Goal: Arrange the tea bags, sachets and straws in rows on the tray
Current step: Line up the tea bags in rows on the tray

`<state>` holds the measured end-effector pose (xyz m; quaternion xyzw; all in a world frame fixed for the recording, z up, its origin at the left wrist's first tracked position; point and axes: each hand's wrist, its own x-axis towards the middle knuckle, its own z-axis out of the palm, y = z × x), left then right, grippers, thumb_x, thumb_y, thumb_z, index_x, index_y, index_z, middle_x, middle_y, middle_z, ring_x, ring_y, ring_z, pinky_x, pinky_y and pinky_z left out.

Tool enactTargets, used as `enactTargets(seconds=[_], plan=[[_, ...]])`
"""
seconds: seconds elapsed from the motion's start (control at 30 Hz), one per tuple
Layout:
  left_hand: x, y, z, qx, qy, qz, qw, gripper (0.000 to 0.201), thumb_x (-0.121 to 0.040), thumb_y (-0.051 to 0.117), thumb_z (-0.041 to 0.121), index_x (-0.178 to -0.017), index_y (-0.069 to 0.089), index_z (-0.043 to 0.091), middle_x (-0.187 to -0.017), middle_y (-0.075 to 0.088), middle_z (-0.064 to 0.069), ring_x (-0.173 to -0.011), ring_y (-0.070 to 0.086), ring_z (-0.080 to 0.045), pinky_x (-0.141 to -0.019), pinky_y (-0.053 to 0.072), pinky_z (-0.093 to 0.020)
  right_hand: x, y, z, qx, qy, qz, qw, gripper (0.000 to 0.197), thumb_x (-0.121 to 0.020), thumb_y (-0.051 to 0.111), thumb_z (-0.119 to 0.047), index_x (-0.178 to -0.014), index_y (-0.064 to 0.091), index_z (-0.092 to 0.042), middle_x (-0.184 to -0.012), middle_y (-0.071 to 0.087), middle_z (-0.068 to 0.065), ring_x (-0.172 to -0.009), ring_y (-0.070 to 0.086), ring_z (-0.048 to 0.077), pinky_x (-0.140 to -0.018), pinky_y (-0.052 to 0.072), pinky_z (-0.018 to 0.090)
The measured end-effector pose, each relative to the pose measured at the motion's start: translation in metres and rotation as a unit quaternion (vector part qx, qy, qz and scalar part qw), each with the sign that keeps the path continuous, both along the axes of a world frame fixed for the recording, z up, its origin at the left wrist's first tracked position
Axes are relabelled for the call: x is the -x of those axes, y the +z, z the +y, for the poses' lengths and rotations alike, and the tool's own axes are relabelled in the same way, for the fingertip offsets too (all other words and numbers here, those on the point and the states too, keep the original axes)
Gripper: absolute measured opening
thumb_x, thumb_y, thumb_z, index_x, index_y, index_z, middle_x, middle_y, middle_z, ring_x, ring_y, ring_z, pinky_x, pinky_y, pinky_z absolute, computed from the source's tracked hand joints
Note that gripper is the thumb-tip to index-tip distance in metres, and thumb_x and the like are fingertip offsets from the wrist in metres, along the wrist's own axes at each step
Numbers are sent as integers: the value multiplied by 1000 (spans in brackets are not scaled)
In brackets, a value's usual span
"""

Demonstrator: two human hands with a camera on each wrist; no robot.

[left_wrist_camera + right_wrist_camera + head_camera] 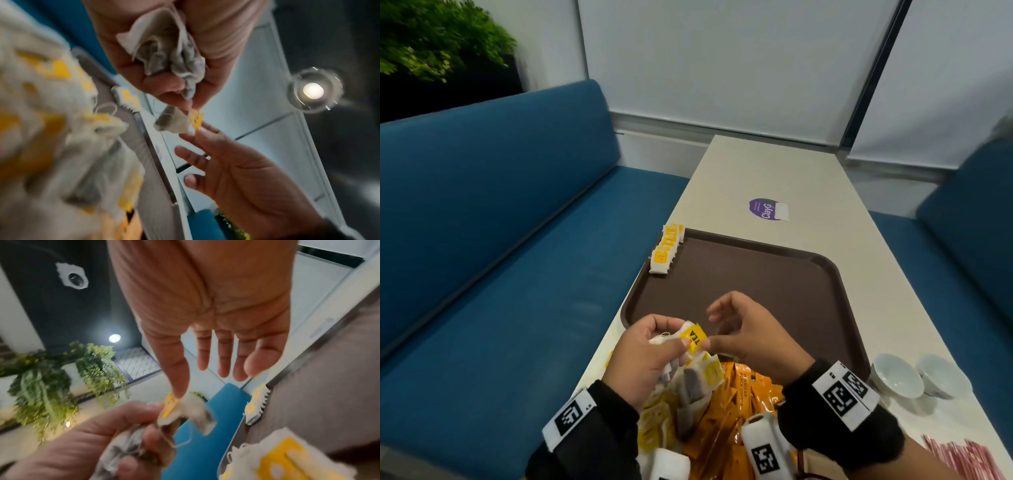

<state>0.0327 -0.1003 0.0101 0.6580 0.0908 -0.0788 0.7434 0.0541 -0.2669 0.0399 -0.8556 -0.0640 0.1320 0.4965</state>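
Observation:
My left hand (654, 346) grips a bunch of white tea bags (170, 53) just above the near left corner of the brown tray (756, 274). One bag's yellow "TEA" tag (695, 337) sticks out of that grip. My right hand (743, 332) faces it with the fingers spread and loose, and its thumb (176, 378) touches the tag (169, 405). A short row of tea bags (667, 250) stands along the tray's far left edge. Below my hands lie a heap of tea bags (688, 383) and orange coffee sachets (743, 387). Red and white straws (962, 459) lie at the near right.
Two small white bowls (897, 375) stand right of the tray's near corner. A purple sticker (765, 209) lies on the white table beyond the tray. Blue benches (500, 240) run along both sides of the narrow table. Most of the tray's brown floor shows bare.

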Motion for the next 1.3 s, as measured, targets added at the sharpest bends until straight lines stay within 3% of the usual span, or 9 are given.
enactTargets(seconds=[0.13, 0.37, 0.47, 0.57, 0.67, 0.83, 0.97, 1.1, 1.3], plan=[[0, 12, 8, -132, -55, -64, 988, 13, -76, 71, -2, -78, 66, 10, -75, 64, -3, -41, 49, -4, -40, 37, -16, -3, 11, 2, 91, 110, -82, 986, 62, -73, 78, -13, -123, 50, -34, -116, 52, -18, -99, 49, -5, -80, 43, 9], [-5, 25, 23, -261, -77, -150, 951, 24, -71, 70, -3, -77, 64, 20, -72, 62, 9, -69, 56, 6, -65, 41, -8, -16, 13, 21, 109, 181, -77, 974, 38, -72, 79, -11, -106, 63, -20, -78, 59, -13, -62, 51, -8, -58, 40, 9], [-10, 22, 30, -207, -51, -121, 969, 19, -76, 69, -3, -78, 63, 16, -73, 61, 7, -56, 53, 3, -57, 42, -13, -24, 12, 29, 122, 175, -59, 975, 14, -77, 75, -12, -87, 67, -17, -69, 60, -12, -55, 53, -7, -54, 41, 7], [-16, 13, 41, -117, -7, -45, 992, 10, -81, 66, 1, -80, 61, 10, -73, 60, 0, -43, 48, -6, -41, 36, -20, -41, 9, 36, 96, 100, -53, 989, 22, -81, 71, -9, -70, 59, -23, -67, 59, -8, -58, 53, 1, -56, 44, 12], [-21, 0, 52, -61, 12, 16, 998, 8, -83, 63, 3, -77, 60, 8, -71, 56, -16, -42, 44, -12, -36, 30, -18, -72, 8, 45, 47, 14, -7, 999, 21, -88, 63, -7, -71, 54, -17, -67, 60, 4, -51, 53, 8, -40, 36, 13], [-23, -16, 59, 34, 21, 85, 996, 7, -84, 60, -1, -78, 59, 3, -65, 59, -9, -36, 45, -7, -33, 33, -17, -141, -4, 66, 48, -45, 70, 995, 26, -94, 51, -6, -70, 46, -14, -65, 54, 6, -47, 57, 9, -31, 27, 12], [-24, -28, 66, 64, 24, 103, 992, 9, -87, 57, 5, -79, 58, 3, -68, 61, -9, -48, 47, -14, -40, 36, -20, -182, -27, 79, 95, -66, 102, 988, 25, -90, 57, -10, -69, 47, -19, -71, 53, -1, -34, 54, 0, -37, 44, 11], [-26, -29, 72, 79, 22, 117, 990, 13, -88, 57, 5, -76, 57, 3, -67, 62, -9, -45, 47, -15, -35, 36, -19, -202, -48, 89, 70, -91, 152, 982, 22, -87, 61, -7, -71, 49, -17, -77, 55, 1, -58, 59, 9, -55, 53, 16], [-29, -32, 82, 34, 23, 101, 994, 12, -86, 59, 5, -74, 61, 5, -68, 65, -7, -55, 51, -14, -52, 34, -27, -210, -61, 97, 61, -112, 172, 977, 21, -86, 61, -7, -72, 48, -16, -77, 55, 2, -63, 56, 11, -41, 46, 14]])
